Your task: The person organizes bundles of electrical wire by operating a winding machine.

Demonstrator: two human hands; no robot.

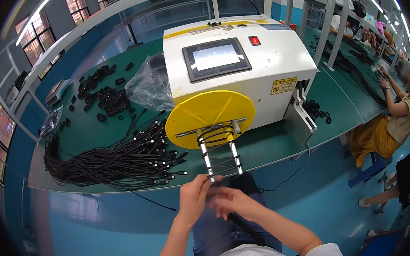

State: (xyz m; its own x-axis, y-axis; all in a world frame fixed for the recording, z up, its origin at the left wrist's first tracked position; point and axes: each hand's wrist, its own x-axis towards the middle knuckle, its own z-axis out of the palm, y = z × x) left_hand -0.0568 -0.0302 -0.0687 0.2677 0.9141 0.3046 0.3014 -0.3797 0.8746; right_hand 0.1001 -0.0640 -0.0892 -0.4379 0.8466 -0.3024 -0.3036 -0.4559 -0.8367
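Black cable [224, 166] is wound loosely around two metal rods [235, 158] that stick out toward me from a yellow disc [208, 109]. More of its loops sit close against the disc. At the tip of the left rod, my left hand [194, 198] is closed, its thumb and fingers pinched on the cable there. My right hand [235, 203] is just to its right, below the rod ends, with fingers loosely curled and apart. Part of it is smeared by motion, and I see nothing in it.
The disc is on a white machine [240, 86] with a screen [216, 58] and red switch [254, 41]. On the green table [146, 53] lie a bundle of black cables [97, 160], small black parts [109, 99] and a clear plastic bag [151, 86]. A co-worker [399, 112] sits at right.
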